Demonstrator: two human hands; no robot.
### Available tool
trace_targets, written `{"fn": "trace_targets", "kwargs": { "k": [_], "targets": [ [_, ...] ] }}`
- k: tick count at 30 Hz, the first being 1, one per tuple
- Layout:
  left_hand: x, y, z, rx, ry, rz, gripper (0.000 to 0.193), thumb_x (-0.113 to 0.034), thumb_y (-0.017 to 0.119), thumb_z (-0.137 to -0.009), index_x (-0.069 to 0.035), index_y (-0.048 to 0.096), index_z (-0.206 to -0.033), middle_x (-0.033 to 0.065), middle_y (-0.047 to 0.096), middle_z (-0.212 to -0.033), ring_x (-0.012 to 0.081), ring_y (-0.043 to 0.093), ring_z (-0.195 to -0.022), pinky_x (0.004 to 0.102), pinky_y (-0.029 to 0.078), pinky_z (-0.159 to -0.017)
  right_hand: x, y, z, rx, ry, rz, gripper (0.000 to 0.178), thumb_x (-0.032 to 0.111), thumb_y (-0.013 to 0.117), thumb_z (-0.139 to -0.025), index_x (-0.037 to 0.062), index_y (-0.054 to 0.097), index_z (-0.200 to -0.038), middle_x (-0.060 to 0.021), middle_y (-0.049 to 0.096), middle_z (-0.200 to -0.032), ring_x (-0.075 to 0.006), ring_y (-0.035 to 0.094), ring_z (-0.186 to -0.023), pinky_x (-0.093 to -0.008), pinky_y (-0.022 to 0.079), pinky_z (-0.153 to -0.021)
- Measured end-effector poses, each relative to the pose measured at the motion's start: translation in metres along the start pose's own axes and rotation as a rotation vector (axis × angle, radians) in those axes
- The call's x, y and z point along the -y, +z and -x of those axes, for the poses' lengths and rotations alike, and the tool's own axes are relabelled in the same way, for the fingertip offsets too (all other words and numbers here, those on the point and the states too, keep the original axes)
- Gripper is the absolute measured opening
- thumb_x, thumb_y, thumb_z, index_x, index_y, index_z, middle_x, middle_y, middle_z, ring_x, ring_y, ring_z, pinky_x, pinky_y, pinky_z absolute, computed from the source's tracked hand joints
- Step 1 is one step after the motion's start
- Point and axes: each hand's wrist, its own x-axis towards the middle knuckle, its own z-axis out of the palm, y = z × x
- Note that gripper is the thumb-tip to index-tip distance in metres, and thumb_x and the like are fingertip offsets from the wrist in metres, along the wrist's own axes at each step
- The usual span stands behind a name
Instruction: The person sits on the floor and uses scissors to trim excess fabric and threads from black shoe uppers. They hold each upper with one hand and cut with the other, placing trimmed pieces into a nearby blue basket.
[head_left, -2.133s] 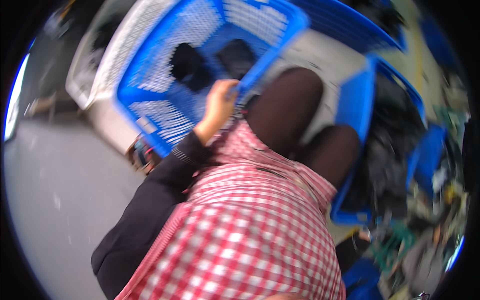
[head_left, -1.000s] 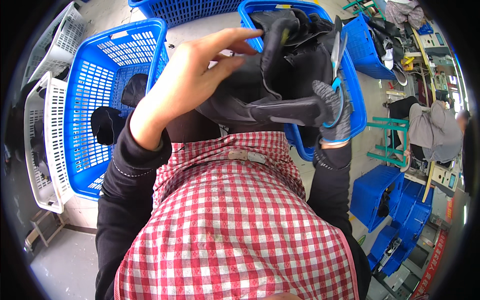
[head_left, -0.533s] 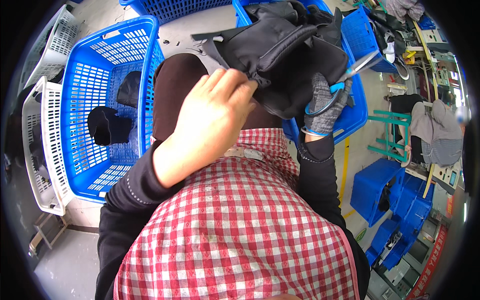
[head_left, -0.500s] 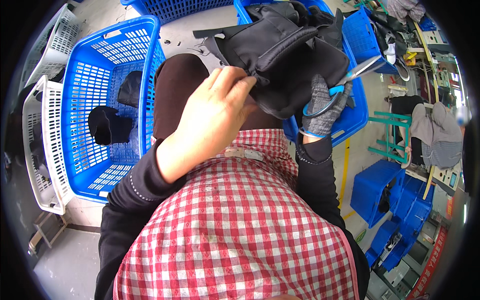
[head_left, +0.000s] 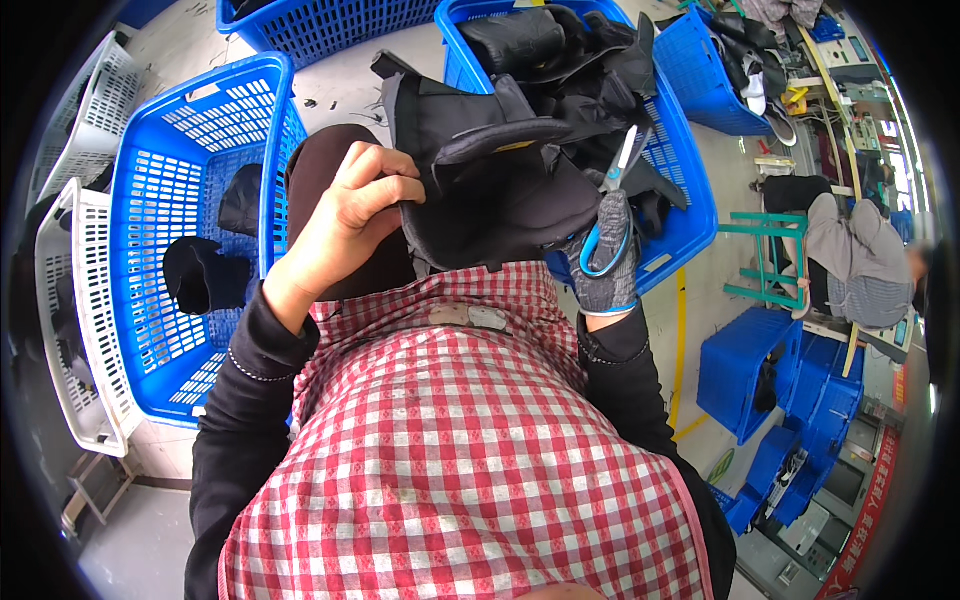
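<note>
The left hand (head_left: 355, 210), bare, pinches the left edge of a black padded piece (head_left: 520, 200) between thumb and bent fingers. The right hand (head_left: 610, 262), in a grey knit glove, is closed around a pair of scissors (head_left: 619, 165), with a blue handle loop lying against the glove and the blades pointing up and away from the person. The same hand is at the right end of the black piece, but how its fingers grip the cloth is partly hidden. The piece is held between the two hands, just above the person's lap, its hollow side showing and a thick rolled edge running across its upper part. Behind it and to the right is a blue basket (head_left: 697, 232) with more black pieces (head_left: 525, 45) heaped in it. Just left of the person's dark trouser leg (head_left: 325, 165) stands another blue basket (head_left: 276, 165), with two black pieces (head_left: 205, 277) lying apart from the rim inside it, and a white basket (head_left: 92, 320) stands beside its outer wall. A third blue basket (head_left: 345, 35) shows at the top. The person wears a red and white checked apron (head_left: 450, 430) over black sleeves (head_left: 245, 390). Well apart on the right, a co-worker in grey clothes (head_left: 865, 270) is near a green stool (head_left: 765, 235), with blue crates (head_left: 740, 375) on the floor below.
</note>
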Motion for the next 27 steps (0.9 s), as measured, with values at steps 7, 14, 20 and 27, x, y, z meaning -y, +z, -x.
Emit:
{"fn": "trace_targets", "kwargs": {
  "k": [7, 14, 20, 27],
  "targets": [
    [0.006, -0.031, -0.004, 0.15, -0.126, 0.156, 0.036, 0.019, 0.055, -0.068, -0.004, 0.067, -0.093, 0.0095, 0.065, -0.115, 0.0289, 0.06, -0.111, 0.0355, 0.047, -0.098, 0.023, 0.016, 0.02, 0.182, 0.166, 0.217, 0.049, 0.005, 0.071, -0.093, 0.0016, 0.056, -0.139, -0.0028, 0.064, -0.115, -0.0126, 0.063, -0.095, -0.0274, 0.056, -0.082],
    [-0.059, -0.017, -0.055, -0.183, 0.048, -0.172, 0.028, 0.011, 0.058, -0.082, 0.0, 0.067, -0.106, 0.0149, 0.07, -0.107, 0.0328, 0.067, -0.101, 0.0376, 0.054, -0.091, 0.0, 0.064, 0.046, 0.274, 0.038, 0.413, 0.063, -0.009, 0.071, -0.088, 0.0031, 0.048, -0.145, -0.0057, 0.06, -0.131, -0.0155, 0.059, -0.119, -0.0288, 0.053, -0.096],
    [-0.039, 0.037, -0.01, 0.265, -0.238, -0.433, 0.018, -0.001, 0.066, -0.083, -0.003, 0.059, -0.099, 0.0136, 0.059, -0.091, 0.0338, 0.069, -0.088, 0.0414, 0.057, -0.073, -0.012, 0.052, 0.06, 0.391, 0.247, 0.354, 0.057, -0.002, 0.071, -0.086, 0.008, 0.049, -0.137, -0.0036, 0.053, -0.109, -0.0082, 0.058, -0.083, -0.0249, 0.05, -0.065],
    [0.005, 0.05, 0.029, 0.101, -0.289, 0.295, 0.016, -0.001, 0.076, -0.088, 0.002, 0.069, -0.102, 0.0096, 0.063, -0.103, 0.0226, 0.067, -0.088, 0.0326, 0.054, -0.078, -0.032, 0.034, 0.063, 0.509, 0.287, 0.288, 0.052, 0.002, 0.067, -0.097, 0.007, 0.047, -0.145, -0.0077, 0.061, -0.114, -0.0132, 0.066, -0.092, -0.0241, 0.058, -0.073]
  ]
}}
